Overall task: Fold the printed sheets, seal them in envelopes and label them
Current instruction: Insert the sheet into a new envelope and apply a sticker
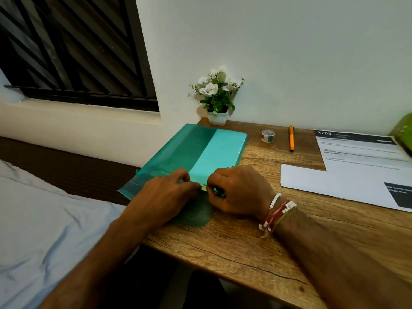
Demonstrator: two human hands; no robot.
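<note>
A translucent teal plastic envelope point(191, 150) lies on the wooden desk point(256, 237), its left part overhanging the desk edge. White sheets show through its right half as a paler band. My left hand point(167, 195) and my right hand point(238, 190) meet at the envelope's near edge. The fingertips of both hands pinch that edge, where a thin yellowish strip shows between them. The envelope's near corner is hidden under my hands. A small roll of tape point(267, 136) and a yellow pen point(291, 138) lie at the back of the desk.
A white pot of artificial flowers point(217, 94) stands at the desk's back left corner against the wall. Printed sheets point(356, 166) lie at the right, a green object point(402, 132) beyond them. A bed with a grey sheet point(44, 219) is left of the desk.
</note>
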